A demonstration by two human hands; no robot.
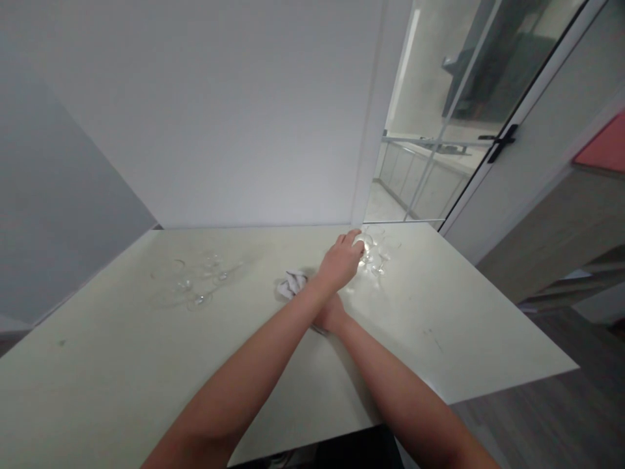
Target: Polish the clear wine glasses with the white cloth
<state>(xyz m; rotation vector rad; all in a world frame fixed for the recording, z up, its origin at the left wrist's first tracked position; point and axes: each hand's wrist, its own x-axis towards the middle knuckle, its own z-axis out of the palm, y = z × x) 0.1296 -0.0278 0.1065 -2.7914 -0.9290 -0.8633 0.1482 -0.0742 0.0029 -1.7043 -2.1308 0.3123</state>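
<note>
My left forearm crosses over my right one. At the right-hand group, my left hand [343, 262] has its fingers bent against a clear, rounded, glass-like object [366, 241]; how firmly they close on it is hard to see. Other see-through pieces [377, 266] lie just right of the fingers. Below, partly hidden by the left forearm, my right hand [332, 314] rests low at the table with fingers closed on a crumpled pale grey cloth [291, 284]. Part of the cloth sticks out to the left, and a thin edge shows beneath the hand.
A second group of clear, shiny objects [200, 298] is spread on the left of the pale table [122, 365]. A white wall [244, 130] rises behind. To the right are a glass-paned door with a black handle [502, 142] and a red-topped item [603, 150].
</note>
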